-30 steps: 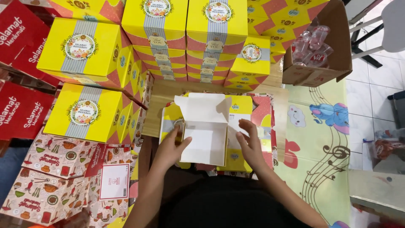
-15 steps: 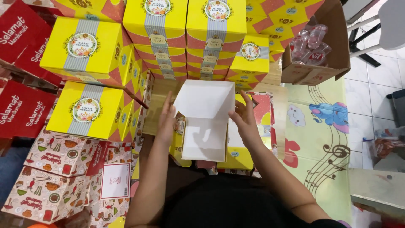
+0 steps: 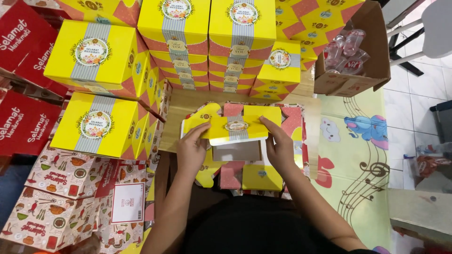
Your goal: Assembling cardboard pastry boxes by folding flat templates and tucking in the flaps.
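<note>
both hands on a half-folded yellow box, lid tipped over its white inside.

the yellow box (image 3: 234, 127) sat on a low wooden table (image 3: 188, 101), just in front of the stacked yellow boxes (image 3: 207, 42). the left hand (image 3: 192, 149) gripped the box at its left edge, fingers curled over the lid flap; the right hand (image 3: 278, 146) gripped the right edge the same way, fingers laid on the flap's top. the box lay between the two hands, touching both, with the white interior open below the flap. flat unfolded box blanks (image 3: 256, 176) lay under it. left of the box stood more yellow boxes and red boxes (image 3: 23, 124); right of it lay a patterned mat (image 3: 362, 155), and a brown carton (image 3: 372, 56) beyond.
</note>
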